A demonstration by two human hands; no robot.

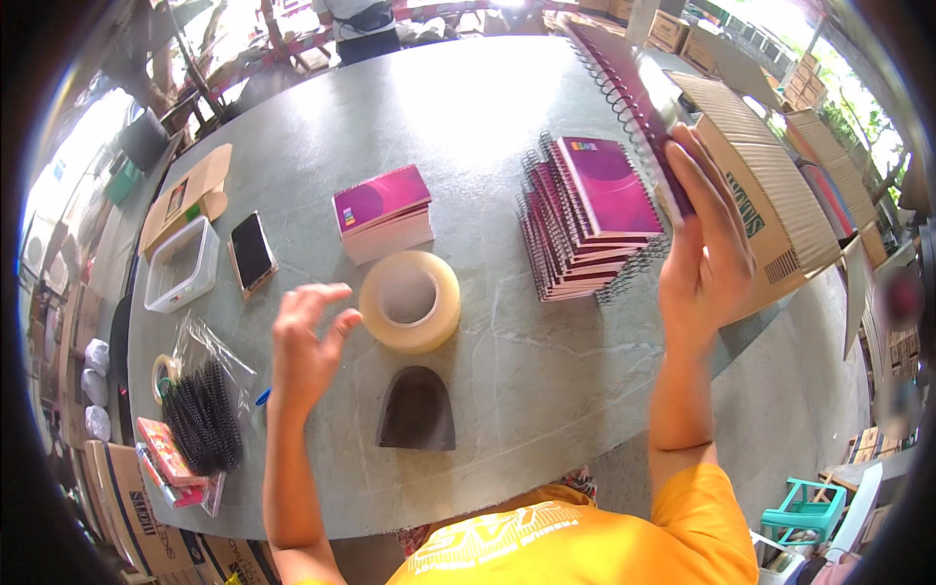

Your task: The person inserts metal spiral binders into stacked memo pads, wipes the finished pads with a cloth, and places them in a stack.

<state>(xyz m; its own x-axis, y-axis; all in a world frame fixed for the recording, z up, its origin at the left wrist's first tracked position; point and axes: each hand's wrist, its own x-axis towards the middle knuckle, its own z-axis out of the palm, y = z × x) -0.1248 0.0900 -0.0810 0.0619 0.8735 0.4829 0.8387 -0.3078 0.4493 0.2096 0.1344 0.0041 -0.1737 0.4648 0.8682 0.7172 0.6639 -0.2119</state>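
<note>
My right hand (707, 258) is raised at the right, its fingers and thumb closed on a purple spiral-bound notebook (636, 102). The held notebook is tilted, with its wire coil facing left, beside an open cardboard box. Just left of it stands a tall stack of purple spiral notebooks (606, 185). My left hand (304, 341) hovers over the table with thumb and fingers apart, holding nothing. Close to its fingertips lies a wide roll of clear packing tape (446, 307). Behind the roll sits a pile of purple-topped cards or sheets (385, 198). A dark, arch-shaped piece (417, 411) rests nearer to me.
Along the table's (507, 380) left side are a clear plastic tub (183, 265), a phone (253, 252), a brown carton piece (185, 195), black binding coils (200, 419) and small boxes (168, 450). The cardboard box (780, 210) borders the right edge. A green stool (804, 509) stands lower right.
</note>
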